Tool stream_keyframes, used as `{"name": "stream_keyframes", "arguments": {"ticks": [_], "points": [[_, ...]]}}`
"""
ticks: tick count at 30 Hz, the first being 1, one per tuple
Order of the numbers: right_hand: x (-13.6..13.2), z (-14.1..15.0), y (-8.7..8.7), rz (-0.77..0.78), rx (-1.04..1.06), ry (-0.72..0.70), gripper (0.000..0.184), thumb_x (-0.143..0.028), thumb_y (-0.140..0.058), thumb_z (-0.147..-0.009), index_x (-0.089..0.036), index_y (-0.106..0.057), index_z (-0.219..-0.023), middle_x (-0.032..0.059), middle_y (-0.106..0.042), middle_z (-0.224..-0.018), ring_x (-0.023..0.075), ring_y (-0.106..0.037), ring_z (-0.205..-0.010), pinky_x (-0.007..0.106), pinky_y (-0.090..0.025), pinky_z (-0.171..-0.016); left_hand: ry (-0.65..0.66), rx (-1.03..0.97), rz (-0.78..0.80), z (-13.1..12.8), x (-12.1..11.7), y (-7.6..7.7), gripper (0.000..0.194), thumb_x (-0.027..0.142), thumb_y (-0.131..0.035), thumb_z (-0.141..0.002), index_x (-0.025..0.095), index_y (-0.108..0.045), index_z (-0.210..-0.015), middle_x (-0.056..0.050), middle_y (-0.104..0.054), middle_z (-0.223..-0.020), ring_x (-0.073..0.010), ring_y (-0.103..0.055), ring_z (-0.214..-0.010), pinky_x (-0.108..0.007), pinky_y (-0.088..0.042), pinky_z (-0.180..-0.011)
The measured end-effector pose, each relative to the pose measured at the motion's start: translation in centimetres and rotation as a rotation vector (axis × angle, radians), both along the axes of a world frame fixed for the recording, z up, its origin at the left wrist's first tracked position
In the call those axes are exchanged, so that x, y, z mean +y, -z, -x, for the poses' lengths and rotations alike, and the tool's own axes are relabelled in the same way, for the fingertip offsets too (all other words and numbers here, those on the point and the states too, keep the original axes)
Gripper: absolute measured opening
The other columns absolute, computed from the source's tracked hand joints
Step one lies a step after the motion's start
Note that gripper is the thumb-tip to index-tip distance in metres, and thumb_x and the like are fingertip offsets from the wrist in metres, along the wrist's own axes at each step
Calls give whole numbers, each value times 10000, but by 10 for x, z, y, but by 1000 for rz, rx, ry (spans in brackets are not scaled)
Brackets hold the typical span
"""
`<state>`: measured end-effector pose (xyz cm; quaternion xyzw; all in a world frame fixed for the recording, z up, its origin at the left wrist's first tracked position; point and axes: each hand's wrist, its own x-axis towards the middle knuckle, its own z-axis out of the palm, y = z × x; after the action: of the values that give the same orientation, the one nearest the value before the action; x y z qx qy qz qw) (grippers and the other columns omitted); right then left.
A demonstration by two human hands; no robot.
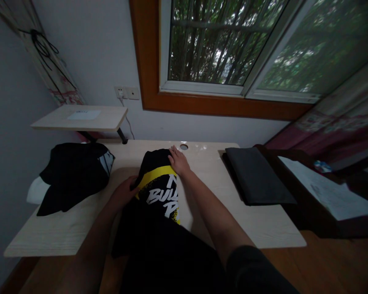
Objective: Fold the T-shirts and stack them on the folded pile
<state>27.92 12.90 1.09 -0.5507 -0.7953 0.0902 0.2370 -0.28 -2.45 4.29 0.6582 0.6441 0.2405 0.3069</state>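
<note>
A black T-shirt (155,192) with a yellow band and white lettering lies lengthwise on the pale wooden desk (263,228), its lower part hanging over the near edge. My left hand (124,192) grips the shirt's left edge beside the yellow band. My right hand (178,160) rests flat, fingers apart, on the shirt's far right corner near the desk's round cable hole (184,146).
A heap of black clothes (73,173) lies on the desk's left part. A dark folded mat (257,175) lies on the right. A raised shelf (79,118) stands at the back left. A dark side table with papers (331,192) adjoins on the right, under a window.
</note>
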Motion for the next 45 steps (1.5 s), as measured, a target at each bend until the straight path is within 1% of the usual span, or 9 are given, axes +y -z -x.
{"name": "stream_keyframes", "arguments": {"ticks": [4,6,10,14,18,22,30,36,45], "points": [[-17,-11,1,-52,122,81,458,-357,-389,-1067,-167,-573,-1442,145,-593,-1417,273,-517,-1291,422,-385,-1134,-24,38,45,1,-1,0,615,430,-608,-853,189,-543,-1416,-129,-706,-1303,-304,-682,-1153,-414,-518,-966],[-30,-16,3,-49,156,79,424,-339,-403,-1062,-175,-621,-1385,138,-662,-1276,273,-557,-1197,425,-406,-1101,-32,55,57,1,-1,2,630,435,-592,-866,185,-520,-1439,-134,-702,-1305,-298,-685,-1146,-400,-518,-955],[-64,-25,4,-12,242,32,362,-326,-438,-1050,-207,-686,-1286,106,-705,-1154,250,-600,-1100,389,-445,-1033,-52,73,64,4,-1,8,636,441,-579,-878,203,-499,-1462,-111,-741,-1214,-280,-712,-1069,-374,-532,-897],[-104,-31,2,29,313,-13,360,-344,-461,-1045,-221,-669,-1311,94,-724,-1199,242,-633,-1100,393,-459,-1020,-80,106,52,6,-2,12,638,459,-588,-875,219,-505,-1460,-92,-764,-1119,-272,-725,-983,-365,-535,-846],[-141,-38,-2,109,349,-81,339,-347,-494,-1030,-273,-682,-1302,61,-726,-1264,238,-648,-1144,404,-472,-1033,-105,126,58,7,-5,6,629,460,-599,-863,211,-531,-1436,-82,-772,-1056,-257,-728,-931,-343,-534,-810],[-159,-41,-1,153,403,-158,294,-353,-513,-1025,-283,-748,-1189,48,-765,-1082,212,-684,-1040,365,-504,-980,-96,132,87,7,-9,-1,660,476,-602,-849,225,-519,-1454,-56,-773,-971,-247,-732,-870,-321,-529,-756],[-153,-30,0,188,430,-60,269,-346,-553,-1016,-261,-799,-1085,64,-741,-1035,191,-677,-980,311,-521,-916,-109,113,43,11,-9,13,667,498,-613,-842,228,-526,-1445,-56,-756,-976,-245,-723,-853,-325,-527,-754],[-139,-27,-3,167,413,-35,259,-242,-559,-996,-224,-809,-931,58,-761,-924,193,-681,-936,299,-498,-913,-141,58,29,6,-3,11,617,394,-648,-822,213,-564,-1405,-68,-752,-1008,-244,-714,-869,-333,-529,-773],[-94,-32,-4,135,328,89,286,-268,-542,-996,-216,-811,-918,64,-781,-967,188,-686,-969,273,-459,-933,-209,77,-38,-18,39,8,537,378,-658,-840,211,-604,-1347,-75,-752,-1030,-232,-708,-916,-316,-509,-807]]}}
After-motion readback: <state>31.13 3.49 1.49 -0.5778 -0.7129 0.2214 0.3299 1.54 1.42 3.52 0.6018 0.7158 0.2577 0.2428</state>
